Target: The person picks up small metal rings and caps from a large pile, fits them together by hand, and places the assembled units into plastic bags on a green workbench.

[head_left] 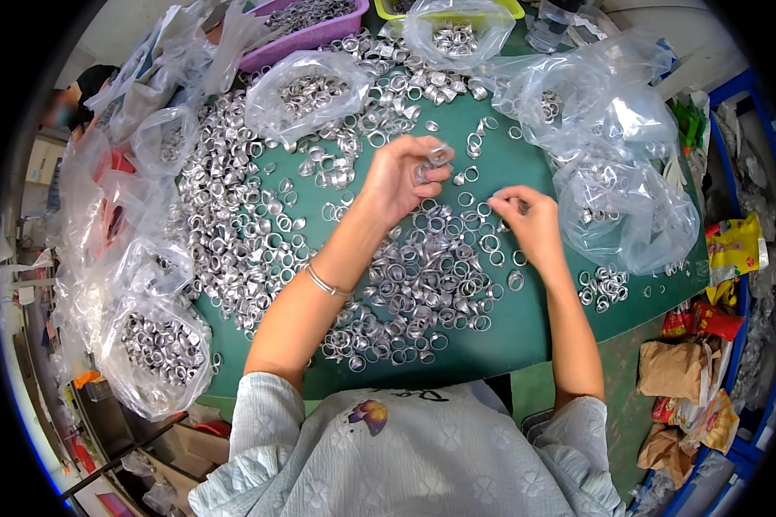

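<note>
Silver-coloured metal rings cover much of the green tabletop. My left hand (403,177) is raised over the middle, fingers curled round a few rings (440,156). A dense heap of rings (414,276) spreads below it, nearer to me. To the right of that heap, my right hand (528,217) is low over the table with thumb and fingertips pinched together. Loose rings lie right by those fingertips, and what the pinch holds, if anything, is too small to make out. A larger spread of rings (233,215) lies to the left of my left forearm.
Clear plastic bags of rings stand at the back (310,90), near left (159,345) and right (625,207). A purple basket (345,30) and a yellow-green basket (516,9) sit at the far edge. Blue shelving (772,146) stands right; a person (82,95) is far left.
</note>
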Demonstrator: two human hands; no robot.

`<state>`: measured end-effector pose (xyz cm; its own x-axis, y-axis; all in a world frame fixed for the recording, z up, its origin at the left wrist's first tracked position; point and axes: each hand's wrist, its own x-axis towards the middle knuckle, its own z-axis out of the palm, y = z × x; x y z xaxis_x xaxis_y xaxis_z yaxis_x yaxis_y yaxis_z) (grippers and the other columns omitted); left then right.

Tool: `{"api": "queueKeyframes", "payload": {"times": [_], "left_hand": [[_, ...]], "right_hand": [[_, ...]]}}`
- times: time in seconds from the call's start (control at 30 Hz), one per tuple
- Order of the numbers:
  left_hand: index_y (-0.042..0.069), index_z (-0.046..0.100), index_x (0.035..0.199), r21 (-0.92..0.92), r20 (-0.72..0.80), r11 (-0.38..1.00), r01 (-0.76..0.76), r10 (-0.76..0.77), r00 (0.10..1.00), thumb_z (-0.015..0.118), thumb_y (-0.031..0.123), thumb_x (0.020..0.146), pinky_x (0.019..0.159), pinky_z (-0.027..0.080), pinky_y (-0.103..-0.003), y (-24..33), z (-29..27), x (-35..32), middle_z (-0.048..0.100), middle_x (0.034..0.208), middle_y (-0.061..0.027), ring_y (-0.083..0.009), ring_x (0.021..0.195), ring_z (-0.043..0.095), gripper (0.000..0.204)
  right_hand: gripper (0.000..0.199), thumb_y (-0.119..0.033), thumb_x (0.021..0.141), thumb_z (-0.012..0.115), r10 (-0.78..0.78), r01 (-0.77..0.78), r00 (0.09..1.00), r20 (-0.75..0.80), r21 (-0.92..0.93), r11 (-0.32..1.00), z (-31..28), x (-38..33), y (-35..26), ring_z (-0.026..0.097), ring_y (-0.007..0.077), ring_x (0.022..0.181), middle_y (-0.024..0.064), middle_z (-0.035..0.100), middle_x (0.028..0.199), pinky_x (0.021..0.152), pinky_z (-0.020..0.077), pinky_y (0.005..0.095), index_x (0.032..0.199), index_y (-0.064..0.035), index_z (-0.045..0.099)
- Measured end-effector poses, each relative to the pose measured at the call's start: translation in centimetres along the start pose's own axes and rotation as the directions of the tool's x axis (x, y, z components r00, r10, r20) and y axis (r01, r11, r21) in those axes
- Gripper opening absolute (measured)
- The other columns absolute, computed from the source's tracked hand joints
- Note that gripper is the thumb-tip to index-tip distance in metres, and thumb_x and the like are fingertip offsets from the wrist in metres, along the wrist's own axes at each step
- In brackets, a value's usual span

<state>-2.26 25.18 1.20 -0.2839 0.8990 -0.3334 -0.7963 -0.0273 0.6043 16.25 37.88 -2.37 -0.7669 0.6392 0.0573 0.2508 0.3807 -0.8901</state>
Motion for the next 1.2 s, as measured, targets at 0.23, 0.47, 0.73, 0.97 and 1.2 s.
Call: {"api": "queueKeyframes", "payload": {"times": [0.23, 0.47, 0.73, 0.97, 1.2], "left_hand": [[0.004, 0.057, 0.083, 0.472, -0.198, 0.877, -0.089, 0.204, 0.959, 0.061, 0.013, 0.085, 0.041, 0.032, -0.02, -0.8, -2.0, 0.4, 0.057, 0.067, -0.0044, -0.0062, 0.05, 0.044, 0.01], [0.002, 0.068, 0.091, 0.978, 0.185, -0.024, -0.207, 0.555, 0.811, 0.065, 0.008, 0.08, 0.066, 0.048, -0.036, -2.7, -2.9, 3.0, 0.063, 0.083, -0.0146, -0.0295, 0.072, 0.062, 0.013], [0.002, 0.068, 0.089, 0.933, 0.331, 0.087, -0.35, 0.179, 0.927, 0.064, 0.005, 0.081, 0.068, 0.049, -0.034, -2.4, -3.9, 1.0, 0.065, 0.084, -0.0115, -0.0266, 0.075, 0.062, 0.01], [0.001, 0.066, 0.092, 0.952, 0.23, 0.122, -0.282, 0.324, 0.917, 0.061, 0.002, 0.082, 0.072, 0.048, -0.032, -1.7, -3.4, -3.5, 0.065, 0.088, -0.0113, -0.0256, 0.081, 0.063, 0.011], [0.005, 0.064, 0.089, 0.932, 0.343, -0.211, -0.293, 0.26, 0.903, 0.066, 0.006, 0.077, 0.066, 0.047, -0.04, -3.6, -2.8, -5.4, 0.056, 0.088, -0.0083, -0.0318, 0.077, 0.059, 0.012]], "right_hand": [[0.01, -0.007, 0.077, 0.069, 0.051, -0.048, 0.996, 0.079, -0.033, 0.998, 0.1, 1.4, -0.7, 0.049, 0.0085, 0.055, 0.0025, 0.052, 0.058, 0.05, 0.0385, 0.0271, 0.082, 0.0001, 0.065], [0.016, -0.005, 0.073, 0.07, 0.017, 0.017, 0.995, 0.094, -0.342, 0.939, 0.6, 0.9, -0.8, 0.046, 0.021, 0.053, 0.01, 0.051, 0.062, 0.055, 0.0393, 0.0339, 0.087, 0.0005, 0.064], [0.016, -0.006, 0.085, 0.058, 0.167, -0.479, 0.875, 0.454, 0.761, 0.438, -2.2, -0.5, -1.3, 0.041, 0.0081, 0.053, 0.0068, 0.057, 0.084, 0.036, 0.0298, 0.0182, 0.1, -0.0002, 0.057], [0.02, -0.011, 0.087, 0.059, 0.143, -0.571, 0.821, 0.553, 0.795, 0.205, -0.9, -2.5, -0.4, 0.043, 0.0093, 0.056, 0.0052, 0.053, 0.081, 0.034, 0.0307, 0.0217, 0.103, 0.0005, 0.06], [0.02, -0.01, 0.073, 0.072, -0.151, 0.28, 0.936, 0.318, -0.416, 0.865, 3.9, -1.1, -5.2, 0.054, 0.0286, 0.06, 0.0097, 0.052, 0.069, 0.057, 0.0423, 0.039, 0.092, -0.0095, 0.069]]}}
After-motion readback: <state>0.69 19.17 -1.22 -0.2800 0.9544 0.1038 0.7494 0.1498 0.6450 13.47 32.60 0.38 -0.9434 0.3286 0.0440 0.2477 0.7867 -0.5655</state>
